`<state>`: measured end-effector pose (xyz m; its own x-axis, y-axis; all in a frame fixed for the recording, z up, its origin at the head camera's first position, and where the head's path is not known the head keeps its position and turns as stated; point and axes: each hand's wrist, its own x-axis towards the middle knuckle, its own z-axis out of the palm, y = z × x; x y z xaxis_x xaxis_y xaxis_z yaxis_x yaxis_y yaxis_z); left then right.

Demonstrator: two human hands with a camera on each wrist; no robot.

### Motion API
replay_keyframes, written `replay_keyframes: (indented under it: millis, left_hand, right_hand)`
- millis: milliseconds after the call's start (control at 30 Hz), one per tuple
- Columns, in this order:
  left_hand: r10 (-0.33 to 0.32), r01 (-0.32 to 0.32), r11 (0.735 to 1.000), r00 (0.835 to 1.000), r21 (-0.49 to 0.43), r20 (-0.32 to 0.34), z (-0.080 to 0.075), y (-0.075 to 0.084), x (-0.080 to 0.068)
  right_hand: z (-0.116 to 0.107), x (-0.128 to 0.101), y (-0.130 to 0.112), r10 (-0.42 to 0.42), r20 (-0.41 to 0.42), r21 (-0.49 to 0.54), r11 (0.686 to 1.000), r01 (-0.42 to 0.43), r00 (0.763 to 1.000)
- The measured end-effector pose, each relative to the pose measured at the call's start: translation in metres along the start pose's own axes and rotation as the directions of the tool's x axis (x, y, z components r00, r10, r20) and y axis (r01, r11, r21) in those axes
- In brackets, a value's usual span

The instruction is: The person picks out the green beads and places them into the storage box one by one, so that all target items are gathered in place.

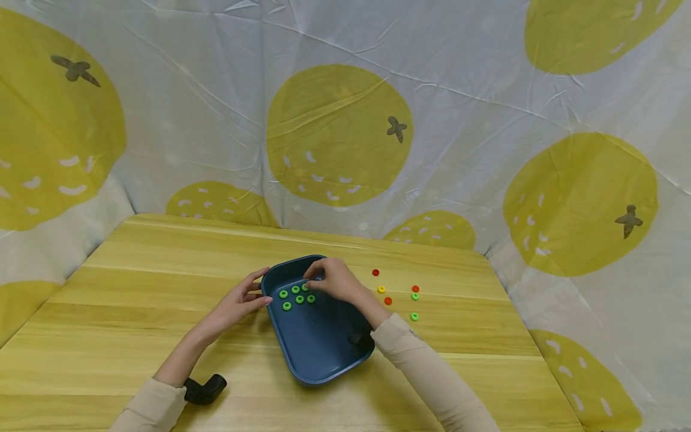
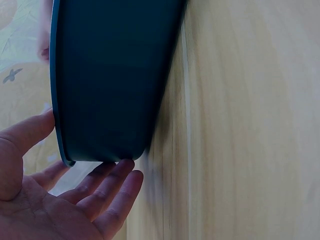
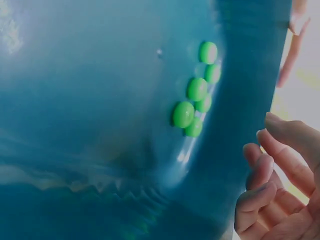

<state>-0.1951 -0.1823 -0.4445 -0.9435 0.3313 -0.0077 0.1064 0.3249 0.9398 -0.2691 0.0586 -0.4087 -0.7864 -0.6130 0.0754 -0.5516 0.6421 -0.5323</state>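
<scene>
A dark blue plastic tub [image 1: 318, 348] sits on the table with several small green rings [image 1: 299, 299] grouped on its floor near the far left end. At the tub's far left corner is my left hand [image 1: 241, 303], its thumb on the rim and its fingers around the outer wall. My right hand [image 1: 337, 281] is over the far end of the tub, fingertips close above the green rings. In the right wrist view, the fingers of the right hand [image 3: 280, 185] are loosely bent, and nothing shows between thumb and forefinger.
Right of the tub, a yellow ring [image 1: 381, 289], several red and orange rings [image 1: 388, 301] and two green rings [image 1: 414, 317] lie loose on the wooden table [image 1: 162, 288]. A black device [image 1: 206, 390] is at the left wrist. Behind the table hangs a fruit-patterned cloth [image 1: 459, 150].
</scene>
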Motion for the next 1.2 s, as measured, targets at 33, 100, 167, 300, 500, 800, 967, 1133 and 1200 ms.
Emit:
replay_keyframes:
  millis: [33, 100, 167, 300, 500, 800, 967, 1133, 1200]
  left_hand:
    - [0.001, -0.001, 1.0, 1.0, 0.002, -0.001, 0.0, 0.0, 0.0]
    - [0.005, -0.005, 1.0, 1.0, 0.006, -0.004, 0.0, 0.0, 0.0]
    - [0.013, -0.013, 1.0, 1.0, 0.007, -0.005, 0.0, -0.001, 0.0]
    - [0.021, -0.021, 1.0, 1.0, 0.008, -0.006, 0.001, -0.001, 0.0]
    - [0.022, -0.022, 1.0, 1.0, 0.007, -0.004, 0.001, -0.001, 0.0]
    - [0.009, -0.009, 1.0, 1.0, 0.017, -0.003, 0.001, 0.0, 0.0]
    - [0.016, -0.016, 1.0, 1.0, 0.009, -0.008, 0.001, 0.0, 0.0]
    - [0.024, -0.024, 1.0, 1.0, 0.009, -0.011, 0.001, 0.0, 0.0]
    - [0.025, -0.025, 1.0, 1.0, 0.01, -0.01, 0.001, 0.0, 0.0]
  right_hand:
    - [-0.002, -0.001, 0.0, -0.003, -0.008, 0.009, 1.0, 0.003, 1.0]
    - [-0.006, -0.003, 0.0, -0.002, -0.02, 0.029, 1.0, 0.003, 1.0]
    - [-0.01, -0.006, 0.0, 0.001, -0.034, 0.049, 0.999, 0.001, 0.999]
    - [-0.022, -0.01, 0.002, 0.012, -0.072, 0.077, 0.997, -0.006, 0.997]
    - [-0.044, -0.019, 0.011, 0.045, -0.141, 0.109, 0.994, -0.029, 0.989]
    - [-0.064, -0.04, 0.031, 0.113, -0.167, 0.143, 0.986, -0.089, 0.98]
    - [-0.066, -0.051, 0.043, 0.133, -0.171, 0.121, 0.986, -0.113, 0.976]
    - [-0.067, -0.063, 0.054, 0.148, -0.17, 0.118, 0.985, -0.129, 0.974]
    - [-0.066, -0.067, 0.058, 0.158, -0.165, 0.124, 0.983, -0.139, 0.974]
